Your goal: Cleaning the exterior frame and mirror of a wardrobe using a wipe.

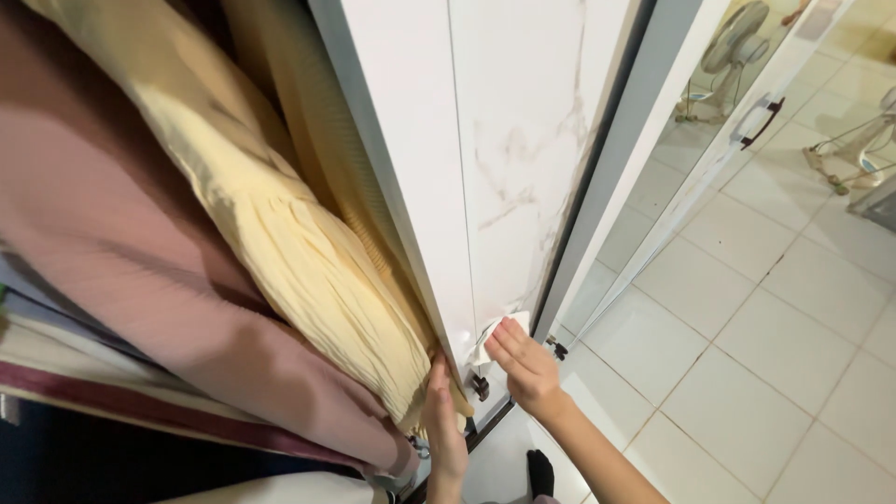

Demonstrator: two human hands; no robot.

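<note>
Pale square floor tiles (747, 364) divided by thin dark grout lines, a mirrored wardrobe door (737, 121) with a dark handle (758, 121), a standing fan (723, 56) reflected in it, a white marble-veined wardrobe panel (523, 140), even daylight cast throughout.

Hanging garments crowd the left side: a pale yellow dress (308, 271) presses against the edge of the white marbled wardrobe door (485, 159), with a pink garment (121, 252) packed close behind it, leaving no gap between fabric and door. The left hand (443, 429) sits wedged at that seam. Right of the door, the tiled floor (765, 355) lies open around the right hand (525, 366)
</note>
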